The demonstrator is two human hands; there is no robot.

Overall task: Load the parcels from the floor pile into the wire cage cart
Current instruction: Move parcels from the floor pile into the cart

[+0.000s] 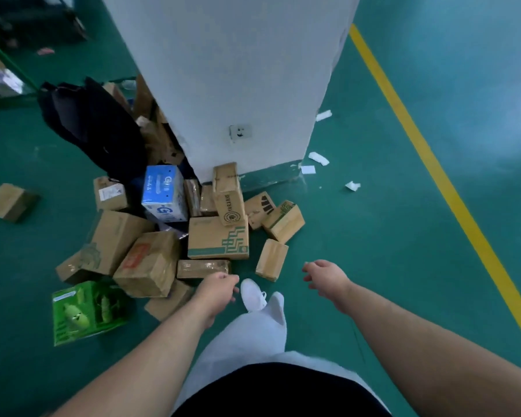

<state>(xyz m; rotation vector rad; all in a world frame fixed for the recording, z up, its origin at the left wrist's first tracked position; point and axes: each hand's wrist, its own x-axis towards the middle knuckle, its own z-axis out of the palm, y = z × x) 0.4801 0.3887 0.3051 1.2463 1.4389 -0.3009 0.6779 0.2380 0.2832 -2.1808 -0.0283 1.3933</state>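
- The parcel pile (151,260) sits centre-left, against the white pillar (238,85); I can't spot the cart.
- Left hand (220,291) and right hand (325,278) are both empty, fingers loosely curled, just below the pile.
- The small box (272,259) looks light and stiff, so I'd grab opposite sides.

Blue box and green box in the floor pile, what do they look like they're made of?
Blue box: likely printed cardboard, fairly matte, with crisp folded edges. Green box: probably glossy printed card, since its face shows a slight sheen; a plastic film over it cannot be ruled out.
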